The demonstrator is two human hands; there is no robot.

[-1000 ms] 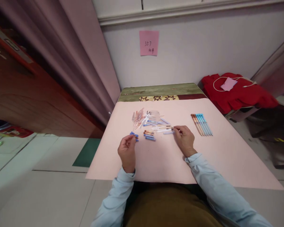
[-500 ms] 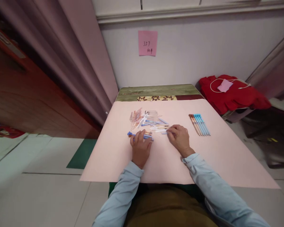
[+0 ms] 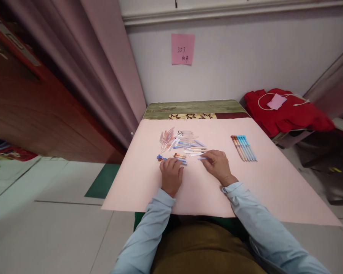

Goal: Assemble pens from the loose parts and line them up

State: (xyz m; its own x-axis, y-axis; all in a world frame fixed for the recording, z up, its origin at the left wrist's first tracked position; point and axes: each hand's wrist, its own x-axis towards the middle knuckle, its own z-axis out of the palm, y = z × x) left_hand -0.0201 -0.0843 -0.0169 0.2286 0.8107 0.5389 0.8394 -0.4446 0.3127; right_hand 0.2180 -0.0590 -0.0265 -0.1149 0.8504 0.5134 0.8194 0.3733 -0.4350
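Observation:
A pink sheet point(image 3: 246, 190) covers a small table. On it lies a loose pile of pen parts point(image 3: 180, 142): clear barrels, refills and blue and orange pieces. My left hand point(image 3: 171, 175) rests knuckles up at the pile's near edge, fingers curled over a blue pen piece point(image 3: 180, 161); small blue caps point(image 3: 160, 157) lie just left of it. My right hand point(image 3: 218, 166) lies a little to the right, its fingertips pinching a pale blue barrel point(image 3: 202, 158). A neat row of assembled orange and blue pens point(image 3: 244, 148) lies to the right, apart from both hands.
The table's green far end point(image 3: 193, 107) meets a white wall with a pink note point(image 3: 183, 48). A curtain point(image 3: 103, 68) and a dark wooden door point(image 3: 25, 102) stand on the left. A red cloth point(image 3: 288, 112) with a white cable lies at the right.
My left hand came down from the left, where it held blue caps, and now lies on the pile's near edge. My right hand slid slightly left along the pile.

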